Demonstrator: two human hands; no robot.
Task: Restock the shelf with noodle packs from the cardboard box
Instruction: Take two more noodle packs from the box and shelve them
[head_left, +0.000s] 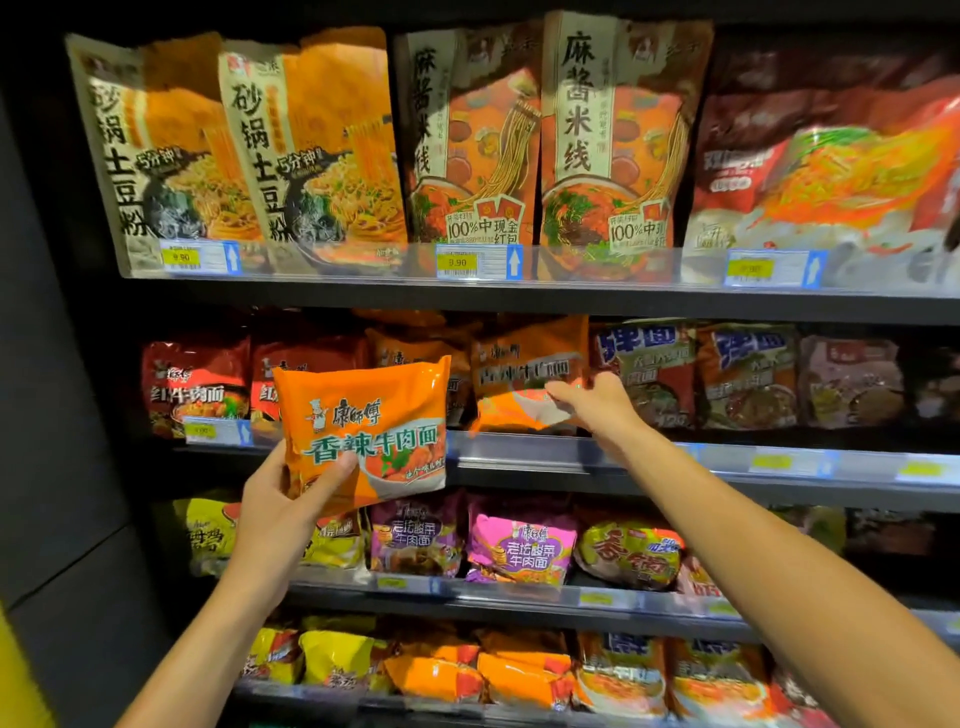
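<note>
While the left hand (275, 499) grips an orange noodle pack (366, 428) by its lower left corner, thumb curled across the front, the pack stands upright in the air just before the front edge of the second shelf (519, 454). The right hand (597, 402) reaches onto that shelf, its fingers (563, 391) pressed against a second orange pack (524, 374) standing tilted there; their grip cannot be told.
</note>
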